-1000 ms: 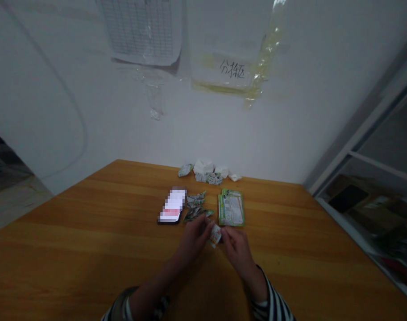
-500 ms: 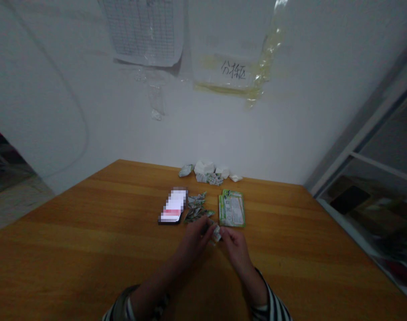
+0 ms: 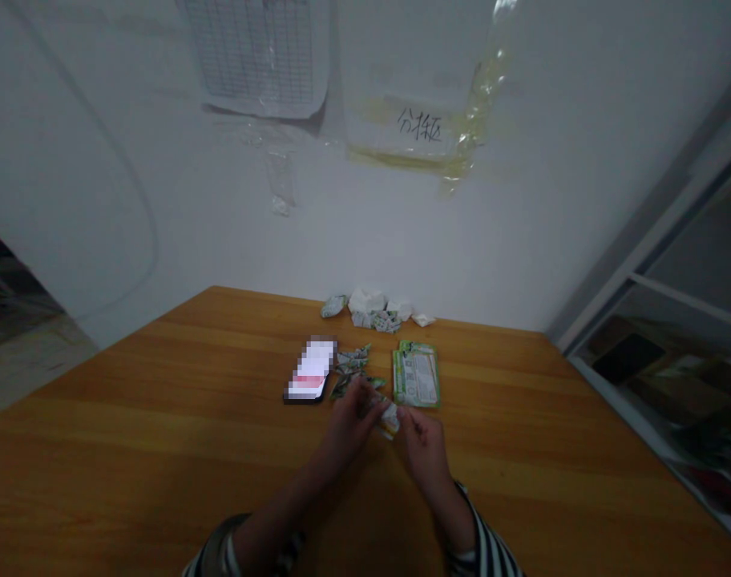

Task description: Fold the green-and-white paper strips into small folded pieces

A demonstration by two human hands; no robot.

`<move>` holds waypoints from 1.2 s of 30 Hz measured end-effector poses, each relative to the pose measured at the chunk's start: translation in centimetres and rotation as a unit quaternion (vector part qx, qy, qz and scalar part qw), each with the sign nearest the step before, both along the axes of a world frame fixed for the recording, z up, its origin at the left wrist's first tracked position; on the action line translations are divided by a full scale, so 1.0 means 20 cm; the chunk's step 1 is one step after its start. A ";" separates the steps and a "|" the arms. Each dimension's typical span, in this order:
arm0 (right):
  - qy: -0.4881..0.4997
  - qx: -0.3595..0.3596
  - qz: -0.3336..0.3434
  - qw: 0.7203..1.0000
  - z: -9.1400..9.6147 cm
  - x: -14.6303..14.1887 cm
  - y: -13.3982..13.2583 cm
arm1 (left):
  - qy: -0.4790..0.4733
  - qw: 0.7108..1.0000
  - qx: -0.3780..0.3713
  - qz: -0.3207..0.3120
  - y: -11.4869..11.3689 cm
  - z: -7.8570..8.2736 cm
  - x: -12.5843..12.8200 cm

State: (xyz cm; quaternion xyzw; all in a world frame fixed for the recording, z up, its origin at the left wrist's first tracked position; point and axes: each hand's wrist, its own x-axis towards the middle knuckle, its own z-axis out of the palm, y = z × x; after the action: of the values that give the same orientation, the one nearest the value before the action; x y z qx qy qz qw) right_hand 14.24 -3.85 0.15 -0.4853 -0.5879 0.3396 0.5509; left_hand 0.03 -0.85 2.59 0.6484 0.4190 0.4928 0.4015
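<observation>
Between my two hands is a small crumpled packet (image 3: 390, 420), whitish with a yellow-orange lower edge. My left hand (image 3: 349, 421) is closed on its left side, thumb and fingers pinching it. On the other side my right hand (image 3: 423, 441) pinches the packet's right edge. Just beyond my left fingers lie crumpled green-and-white wrappers (image 3: 353, 359), partly hidden by that hand. A small stack of flat green-and-white packets (image 3: 418, 377) rests on the table past my right hand.
A phone with a lit, blurred screen (image 3: 311, 370) lies left of the wrappers on the wooden table (image 3: 191, 401). Crumpled white tissues (image 3: 366, 301) and more wrappers (image 3: 385, 320) line the table's back edge by the wall. Shelving (image 3: 636, 353) stands at the right.
My left fingers have moved up slightly, and my right hand a little to the right. More of the small packet shows between them, spread wider.
</observation>
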 end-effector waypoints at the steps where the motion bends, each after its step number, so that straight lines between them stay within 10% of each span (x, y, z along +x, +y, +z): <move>1: -0.001 -0.001 0.003 1.000 0.00 0.00 0.00 | -0.009 1.000 -0.006 -0.002 0.00 0.00 0.00; 27: -0.057 -0.025 0.025 0.998 -0.07 -0.01 0.02 | 0.056 0.997 -0.043 -0.035 0.05 0.02 -0.06; 36: 0.060 -0.071 0.038 0.995 -0.05 -0.05 0.03 | -0.018 0.998 -0.060 0.025 0.02 0.01 -0.02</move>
State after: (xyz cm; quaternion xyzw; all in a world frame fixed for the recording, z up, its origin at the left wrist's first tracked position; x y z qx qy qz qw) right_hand 13.19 -3.34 -0.94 -0.4797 -0.5460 0.4295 0.5360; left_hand -0.41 -0.36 2.74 0.6038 0.4563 0.4882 0.4346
